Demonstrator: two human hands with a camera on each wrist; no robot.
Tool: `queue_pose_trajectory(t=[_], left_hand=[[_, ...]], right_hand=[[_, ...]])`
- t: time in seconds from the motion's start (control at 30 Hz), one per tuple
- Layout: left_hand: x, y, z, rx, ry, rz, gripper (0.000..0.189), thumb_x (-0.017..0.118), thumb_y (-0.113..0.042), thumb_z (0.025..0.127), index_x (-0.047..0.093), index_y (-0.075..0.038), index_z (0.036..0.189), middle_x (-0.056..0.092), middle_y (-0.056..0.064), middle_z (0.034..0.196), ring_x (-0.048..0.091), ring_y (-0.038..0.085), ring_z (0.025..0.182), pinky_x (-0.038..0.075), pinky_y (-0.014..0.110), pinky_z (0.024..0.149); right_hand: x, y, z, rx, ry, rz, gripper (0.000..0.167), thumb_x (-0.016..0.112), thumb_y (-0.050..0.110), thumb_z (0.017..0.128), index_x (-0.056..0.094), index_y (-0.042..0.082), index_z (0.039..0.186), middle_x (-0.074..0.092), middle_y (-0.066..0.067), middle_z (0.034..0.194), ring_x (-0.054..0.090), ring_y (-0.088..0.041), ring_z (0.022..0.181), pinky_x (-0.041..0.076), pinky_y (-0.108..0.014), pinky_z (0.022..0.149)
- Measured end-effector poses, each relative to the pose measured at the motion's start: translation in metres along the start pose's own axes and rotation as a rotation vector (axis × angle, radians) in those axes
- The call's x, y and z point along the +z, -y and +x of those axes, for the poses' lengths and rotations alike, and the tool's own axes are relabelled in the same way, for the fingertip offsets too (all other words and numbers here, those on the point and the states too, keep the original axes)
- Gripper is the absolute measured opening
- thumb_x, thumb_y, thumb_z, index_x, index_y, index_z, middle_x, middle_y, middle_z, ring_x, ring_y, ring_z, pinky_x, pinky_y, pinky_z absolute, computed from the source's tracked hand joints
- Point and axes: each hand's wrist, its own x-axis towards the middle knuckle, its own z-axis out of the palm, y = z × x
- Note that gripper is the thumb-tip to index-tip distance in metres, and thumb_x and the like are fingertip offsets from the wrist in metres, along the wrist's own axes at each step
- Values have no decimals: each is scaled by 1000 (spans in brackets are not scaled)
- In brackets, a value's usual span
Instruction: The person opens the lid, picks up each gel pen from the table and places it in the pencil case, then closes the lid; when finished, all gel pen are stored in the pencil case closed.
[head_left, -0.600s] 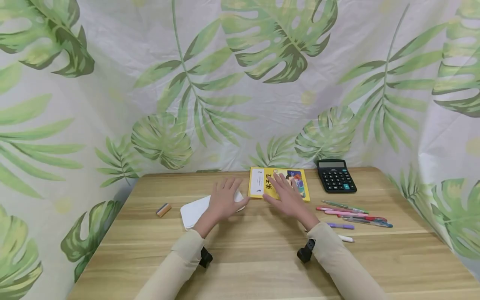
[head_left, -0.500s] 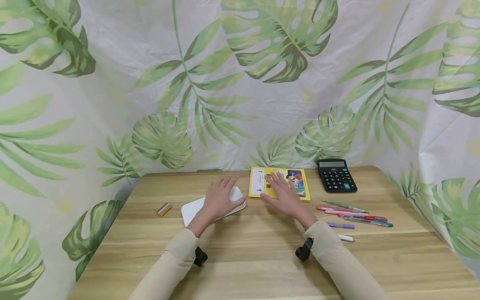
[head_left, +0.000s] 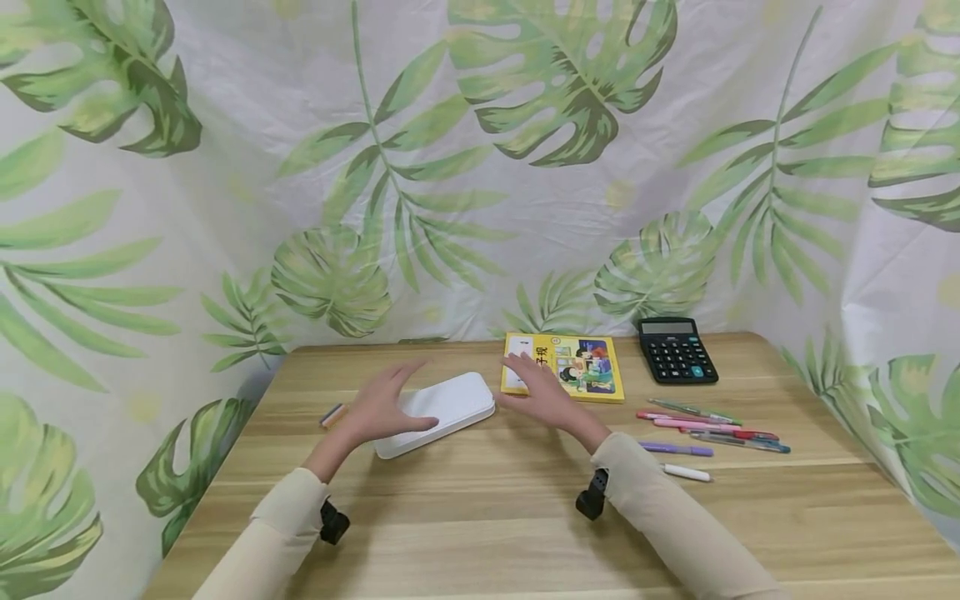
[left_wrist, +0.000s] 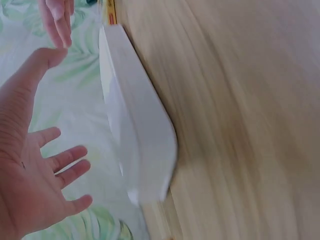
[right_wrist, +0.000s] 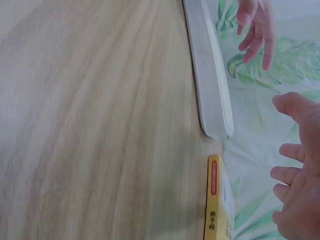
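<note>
A white, round-cornered flat case (head_left: 459,402), like a pencil case, lies slanted on the wooden table (head_left: 480,533). My left hand (head_left: 378,406) hovers over its left end, fingers spread and holding nothing. In the left wrist view that hand (left_wrist: 37,175) is apart from the case's side. Past the case's right end, my right hand (head_left: 543,398) is held above the table, overlapping the lower left of a yellow picture-covered book (head_left: 592,367). Its fingers (right_wrist: 286,175) are loosely extended and grip nothing. Both palms face inward.
A black calculator (head_left: 678,352) sits at the back right. Several pens (head_left: 723,427) lie loose in front of it, with a purple marker (head_left: 678,449) and a white pen (head_left: 686,472) nearer. An orange and blue eraser (head_left: 333,415) is left of the case. A leaf-patterned cloth (head_left: 450,167) hangs behind.
My left hand has moved left and a little nearer me, uncovering more of the case. The right hand has shifted slightly left, showing more of the book. The objects keep their places.
</note>
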Motion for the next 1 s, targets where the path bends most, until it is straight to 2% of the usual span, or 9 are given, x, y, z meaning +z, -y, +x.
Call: queue_pose_trajectory(t=[0.2, 0.4, 0.63, 0.8, 0.9, 1.0], left_hand=[[-10, 26, -15, 23, 57, -36, 110, 90, -52, 66, 42, -8, 153, 57, 24, 140, 55, 43, 126, 46, 62, 101], [-18, 42, -27, -4, 125, -39, 111, 97, -43, 57, 46, -4, 148, 57, 26, 130, 57, 41, 118, 49, 55, 95], [-17, 50, -34, -18, 133, -30, 106, 99, -39, 54, 51, -2, 141, 60, 20, 117, 57, 37, 108, 49, 49, 90], [-15, 53, -37, -65, 143, -41, 105, 98, -42, 56, 51, 0, 140, 62, 14, 109, 58, 32, 101, 48, 42, 85], [-13, 55, -38, -81, 145, -55, 107, 98, -43, 56, 50, 5, 139, 63, 13, 106, 59, 29, 97, 49, 40, 82], [-10, 57, -39, -119, 154, -73, 108, 98, -43, 57, 49, 8, 138, 64, 14, 106, 59, 27, 97, 49, 39, 84]], right_hand=[[11, 5, 4, 0, 44, 130, 75, 75, 29, 92, 39, 9, 155, 38, -14, 162, 27, -35, 154, 24, -51, 125], [18, 6, 6, 3, 79, 186, 78, 78, 23, 89, 39, 6, 155, 40, -15, 160, 36, -34, 150, 30, -50, 123], [22, 2, 7, -2, 89, 221, 76, 79, 19, 89, 41, 4, 154, 41, -15, 160, 41, -37, 146, 32, -51, 121], [27, -2, 11, -12, 89, 248, 74, 79, 16, 89, 42, 2, 152, 43, -16, 158, 44, -37, 145, 34, -49, 121], [30, -2, 12, -15, 78, 254, 73, 79, 15, 88, 44, 1, 151, 46, -18, 156, 46, -37, 143, 35, -48, 120], [32, -2, 13, -8, 65, 247, 72, 79, 14, 88, 46, 1, 150, 50, -18, 153, 49, -36, 141, 36, -48, 119]])
